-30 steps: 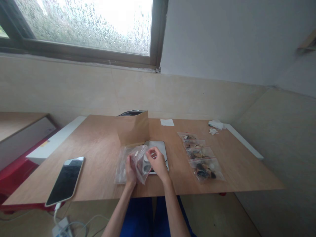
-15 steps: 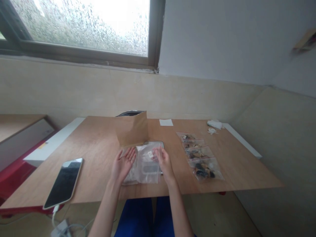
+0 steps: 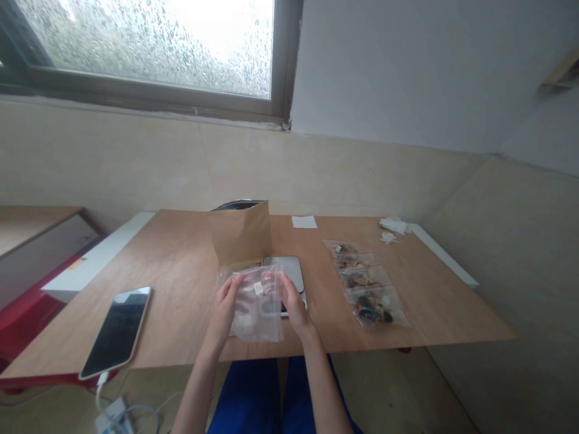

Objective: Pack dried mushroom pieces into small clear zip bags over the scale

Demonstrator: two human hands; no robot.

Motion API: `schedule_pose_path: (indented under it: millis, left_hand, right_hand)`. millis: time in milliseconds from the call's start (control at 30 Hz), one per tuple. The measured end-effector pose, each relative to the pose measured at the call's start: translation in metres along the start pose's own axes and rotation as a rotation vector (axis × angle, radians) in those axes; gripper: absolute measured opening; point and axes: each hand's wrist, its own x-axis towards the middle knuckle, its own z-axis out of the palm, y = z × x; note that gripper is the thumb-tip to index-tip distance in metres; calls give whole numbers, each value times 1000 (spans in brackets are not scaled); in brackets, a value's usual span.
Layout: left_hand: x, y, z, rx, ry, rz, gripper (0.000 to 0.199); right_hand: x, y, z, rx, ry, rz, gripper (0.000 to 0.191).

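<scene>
My left hand (image 3: 224,308) and my right hand (image 3: 293,304) pinch the top edge of a clear plastic zip bag (image 3: 257,313), which hangs above the table with a small white label (image 3: 258,288) near its top. Behind it lies a silver-white digital scale (image 3: 283,271), partly hidden by the bag and my right hand. A brown kraft paper bag (image 3: 240,235) stands upright just beyond my hands. The bag's contents are hard to make out through the plastic.
On the plywood table (image 3: 181,319), several small zip bags of dark and tan dried pieces (image 3: 366,286) lie in a row to the right. A smartphone (image 3: 116,333) with a cable lies at the left. A white paper slip (image 3: 304,222) and white tissue (image 3: 393,225) sit at the back.
My left hand has closed from an open, upturned palm onto the bag's top edge. Both hands now raise the bag, which was crumpled earlier and then lay flatter over the scale.
</scene>
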Motion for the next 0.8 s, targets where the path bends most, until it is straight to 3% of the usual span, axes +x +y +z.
schedule_pose_path:
  millis: [100, 333, 433, 567, 700, 733, 800]
  left_hand:
    - [0, -2, -1, 74, 66, 53, 48]
    - [-3, -11, 3, 283, 90, 198, 45]
    - [-2, -12, 2, 351, 119, 299, 41]
    - [2, -9, -7, 415, 209, 293, 41]
    - [6, -1, -18, 461, 275, 226, 45]
    - [7, -1, -20, 472, 284, 212, 47]
    - [8, -2, -22, 484, 269, 168, 49]
  right_hand:
    - [-1, -4, 0, 121, -83, 111, 55]
    - [5, 1, 14, 34, 254, -1, 33]
    - [4, 4, 17, 20, 271, 19, 34]
    - [-2, 11, 15, -36, 98, 89, 35]
    - [-7, 17, 10, -140, -348, 313, 38]
    - [-7, 18, 9, -149, -400, 329, 38]
    - [-7, 19, 9, -147, -380, 294, 36]
